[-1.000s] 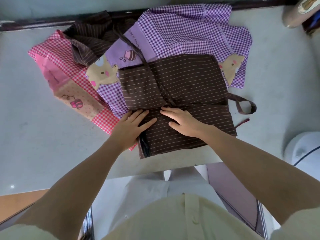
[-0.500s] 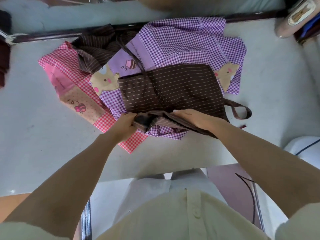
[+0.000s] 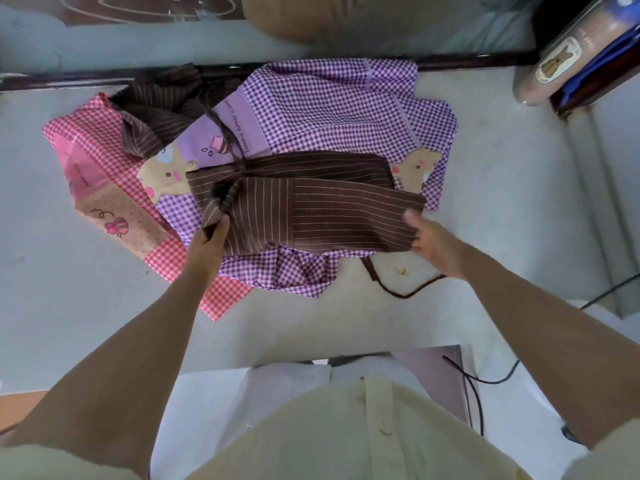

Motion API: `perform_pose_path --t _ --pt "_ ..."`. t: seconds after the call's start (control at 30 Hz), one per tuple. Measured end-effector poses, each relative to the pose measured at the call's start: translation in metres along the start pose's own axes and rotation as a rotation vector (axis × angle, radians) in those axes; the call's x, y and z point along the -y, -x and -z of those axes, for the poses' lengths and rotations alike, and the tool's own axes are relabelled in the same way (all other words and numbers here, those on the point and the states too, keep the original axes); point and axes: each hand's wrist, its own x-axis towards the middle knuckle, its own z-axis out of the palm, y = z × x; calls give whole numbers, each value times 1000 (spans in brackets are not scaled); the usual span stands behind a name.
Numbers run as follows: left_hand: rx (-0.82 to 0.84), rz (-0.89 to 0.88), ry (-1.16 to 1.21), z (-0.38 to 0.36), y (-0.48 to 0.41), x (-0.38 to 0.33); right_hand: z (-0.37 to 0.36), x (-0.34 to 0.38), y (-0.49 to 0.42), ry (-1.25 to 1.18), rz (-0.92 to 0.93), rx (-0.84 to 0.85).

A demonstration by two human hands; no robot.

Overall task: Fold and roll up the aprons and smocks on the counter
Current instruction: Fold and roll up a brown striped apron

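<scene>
Head view, steeply down, seemingly close over counter (image 3: pixel 69 289)

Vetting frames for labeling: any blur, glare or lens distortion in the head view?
Head view: fisheye bows the back edge of the counter; light is soft, with no glare or hard shadows; brown striped apron is sharp, stripes legible; right hand is slightly soft.

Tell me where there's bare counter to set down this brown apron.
Widest bare patch: counter left of the pink gingham smock, down to the near edge. Another lies right of the purple gingham smock, short of the case in the far corner. The middle is crowded with overlapping cloth; a brown strap trails toward the front.
</scene>
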Motion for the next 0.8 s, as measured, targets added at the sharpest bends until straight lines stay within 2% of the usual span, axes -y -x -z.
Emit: perform_pose_path --t 0.03,0.1,0.2,0.27,0.4,0.5,0.57,0.7,0.8 --pt "-34 1 -6 -1 -1 2 -4 -6 -6 78 26 -8" --pt "-86 8 -10 -2 0 3 -15 -9 -18 172 88 -142" --pt "-139 -53 -7 -4 7 3 -20 3 -27 -8 228 -350" --pt "-164 -116 -4 -2 11 7 -21 13 -32 -19 305 -423" --pt "-235 -147 -194 -2 12 15 -17 13 -40 414 351 -427" --pt "-312 -118 -211 -6 11 14 -11 14 -38 484 428 -516" --pt "-344 -76 -279 -6 9 16 -11 12 -40 514 402 -506" --pt "-376 -68 -466 -3 4 21 -5 -8 -51 687 153 -354" --pt "-477 -169 -530 -5 8 13 -4 -9 -53 630 178 -407"
